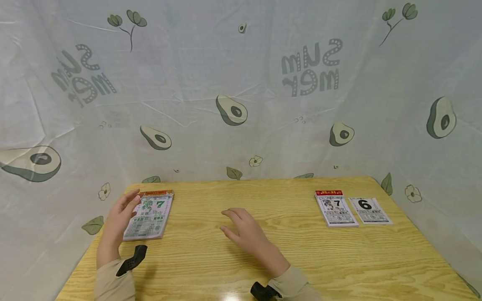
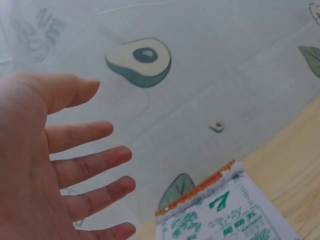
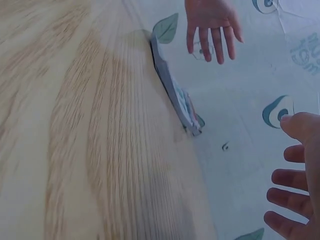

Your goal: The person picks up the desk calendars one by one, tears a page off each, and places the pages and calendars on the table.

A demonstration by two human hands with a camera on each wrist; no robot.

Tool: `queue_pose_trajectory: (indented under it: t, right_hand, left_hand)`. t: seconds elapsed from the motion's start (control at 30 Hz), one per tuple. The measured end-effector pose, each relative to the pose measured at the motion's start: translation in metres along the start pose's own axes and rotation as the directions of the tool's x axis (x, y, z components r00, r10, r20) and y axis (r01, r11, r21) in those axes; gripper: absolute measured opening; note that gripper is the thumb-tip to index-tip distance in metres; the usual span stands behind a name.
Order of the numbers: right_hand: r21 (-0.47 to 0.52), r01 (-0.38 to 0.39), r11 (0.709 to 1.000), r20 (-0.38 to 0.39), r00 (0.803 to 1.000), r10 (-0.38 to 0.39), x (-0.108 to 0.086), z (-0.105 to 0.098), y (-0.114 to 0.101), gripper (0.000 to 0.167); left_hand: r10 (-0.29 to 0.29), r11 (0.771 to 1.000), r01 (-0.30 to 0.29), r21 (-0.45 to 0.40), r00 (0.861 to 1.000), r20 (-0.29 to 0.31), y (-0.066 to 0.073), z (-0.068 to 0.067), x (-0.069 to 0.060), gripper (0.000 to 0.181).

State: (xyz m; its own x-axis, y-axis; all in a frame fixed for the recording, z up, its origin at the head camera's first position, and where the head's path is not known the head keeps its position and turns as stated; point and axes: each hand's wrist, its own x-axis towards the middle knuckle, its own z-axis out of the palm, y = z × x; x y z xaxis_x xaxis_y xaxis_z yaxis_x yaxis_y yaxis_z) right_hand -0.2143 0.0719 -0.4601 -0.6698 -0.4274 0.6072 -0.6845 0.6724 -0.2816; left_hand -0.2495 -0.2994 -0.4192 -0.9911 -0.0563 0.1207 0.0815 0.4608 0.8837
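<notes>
A thick tear-off calendar pad [image 1: 148,219] with a green 7 and an orange-red top strip lies at the table's left side. My left hand [image 1: 118,219] is raised over its left edge, fingers spread and holding nothing; in the left wrist view the hand [image 2: 70,155] shows apart from the pad [image 2: 215,215]. My right hand [image 1: 250,236] hovers over the middle of the table, fingers relaxed and empty. The right wrist view shows that hand [image 3: 300,175] at the right edge, with the pad [image 3: 175,95] seen from its side.
At the table's [image 1: 226,267] right side lie a smaller calendar pad [image 1: 336,211] with a black 7 and red top strip, and beside it a loose sheet [image 1: 370,211] with a black 6. A pale curtain [image 1: 188,159] with avocado prints surrounds the table's back and sides.
</notes>
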Motion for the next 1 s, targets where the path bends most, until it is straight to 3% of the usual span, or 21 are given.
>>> queue_pose_trajectory:
  t: [0.13, 0.33, 0.43, 0.53, 0.7, 0.8, 0.9, 1.0]
  right_hand:
    - [0.112, -0.082, 0.990, 0.089, 0.993, 0.072, 0.011, 0.011, -0.011, 0.043]
    - [0.275, -0.224, 0.935, 0.216, 0.962, 0.167, 0.025, 0.030, -0.023, 0.048]
    - [0.357, -0.279, 0.891, 0.261, 0.946, 0.192, 0.032, 0.040, -0.026, 0.050]
    - [0.460, -0.324, 0.827, 0.291, 0.934, 0.205, 0.039, 0.049, -0.031, 0.051]
    - [0.615, -0.434, 0.658, 0.340, 0.899, 0.275, 0.050, 0.065, -0.043, 0.052]
    - [0.680, -0.508, 0.529, 0.396, 0.861, 0.319, 0.055, 0.078, -0.052, 0.051]
    - [0.739, -0.565, 0.366, 0.456, 0.820, 0.346, 0.058, 0.090, -0.058, 0.053]
    - [0.788, -0.595, 0.159, 0.518, 0.779, 0.353, 0.060, 0.099, -0.064, 0.058]
  left_hand:
    - [-0.038, 0.999, 0.038, -0.027, 0.999, -0.010, -0.011, -0.007, -0.002, 0.067]
    - [-0.112, 0.992, 0.112, -0.059, 0.994, 0.005, -0.028, -0.013, -0.005, 0.073]
    - [-0.153, 0.985, 0.154, -0.075, 0.988, 0.018, -0.036, -0.015, -0.005, 0.077]
    - [-0.188, 0.979, 0.190, -0.079, 0.982, 0.030, -0.040, -0.016, -0.005, 0.078]
    - [-0.239, 0.966, 0.243, -0.085, 0.970, 0.053, -0.044, -0.016, -0.004, 0.080]
    - [-0.270, 0.958, 0.275, -0.081, 0.960, 0.067, -0.047, -0.017, -0.002, 0.082]
    - [-0.297, 0.951, 0.302, -0.070, 0.952, 0.078, -0.047, -0.016, -0.001, 0.085]
    - [-0.316, 0.945, 0.321, -0.063, 0.945, 0.079, -0.047, -0.016, -0.001, 0.088]
